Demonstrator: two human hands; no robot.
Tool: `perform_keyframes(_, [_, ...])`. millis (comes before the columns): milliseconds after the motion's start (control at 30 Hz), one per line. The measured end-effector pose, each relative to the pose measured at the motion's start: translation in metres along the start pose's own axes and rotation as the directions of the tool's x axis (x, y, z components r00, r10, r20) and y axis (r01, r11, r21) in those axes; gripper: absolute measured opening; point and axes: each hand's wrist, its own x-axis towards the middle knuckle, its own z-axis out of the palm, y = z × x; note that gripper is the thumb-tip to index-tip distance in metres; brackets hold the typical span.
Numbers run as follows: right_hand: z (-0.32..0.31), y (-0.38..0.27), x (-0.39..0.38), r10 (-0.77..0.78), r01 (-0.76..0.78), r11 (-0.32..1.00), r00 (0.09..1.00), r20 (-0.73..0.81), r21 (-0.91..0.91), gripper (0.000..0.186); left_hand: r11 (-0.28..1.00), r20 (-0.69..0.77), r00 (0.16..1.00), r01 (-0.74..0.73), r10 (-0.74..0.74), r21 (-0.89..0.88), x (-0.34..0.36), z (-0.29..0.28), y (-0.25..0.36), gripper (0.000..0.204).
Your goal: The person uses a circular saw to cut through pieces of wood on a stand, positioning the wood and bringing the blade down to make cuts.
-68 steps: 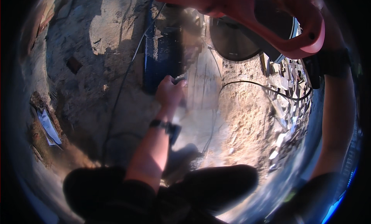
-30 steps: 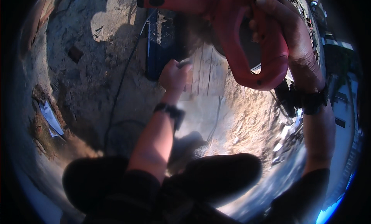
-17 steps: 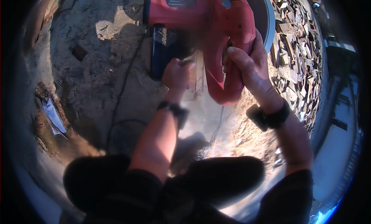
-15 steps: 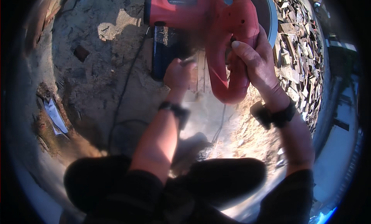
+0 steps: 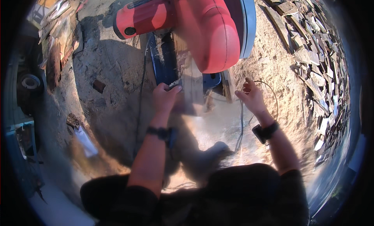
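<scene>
A red mitre saw (image 5: 208, 29) with a blue-grey blade guard (image 5: 249, 27) stands in front of me over its dark metal base (image 5: 164, 62). My left hand (image 5: 164, 97) is closed at the near end of that base, thumb pressed on a small dark piece with a pale, ragged edge, too small to name. Wood boards (image 5: 191, 79) lie just right of it, under the saw's head. To the right of the base, my right hand (image 5: 253, 95) is off the saw, empty, its fingers loosely bent and apart. A narrow wood strip (image 5: 226, 85) is close to it.
Sawdust (image 5: 269, 66) covers the ground at right, beside a large heap of wood offcuts (image 5: 311, 70). More scrap boards (image 5: 60, 42) are piled at far left. Dark cables (image 5: 240, 126) run across the ground, and a white sheet-like scrap (image 5: 85, 142) lies at left.
My right hand has let go of the saw's red handle and moved down to the right of the base. My left hand has shifted down and left in view, still closed.
</scene>
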Motion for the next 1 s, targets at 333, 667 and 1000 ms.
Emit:
perform_keyframes(333, [0.074, 0.040, 0.022, -0.140, 0.082, 0.968, 0.961, -0.237, -0.239, 0.060, 0.752, 0.374, 0.883, -0.447, 0.285, 0.483, 0.012, -0.065, 0.027, 0.039])
perform_keyframes(667, [-0.040, 0.112, -0.138, 0.420, 0.078, 0.184, 0.895, -0.150, 0.980, 0.027, 0.660, 0.586, 0.707, -0.663, 0.396, 0.354, 0.020, -0.128, 0.093, 0.037])
perform_keyframes(1000, [-0.114, 0.349, -0.310, 0.709, 0.099, 0.293, 0.645, -0.286, 0.951, 0.022, 0.362, 0.780, 0.574, -0.802, 0.249, 0.475, 0.033, -0.107, 0.064, 0.032])
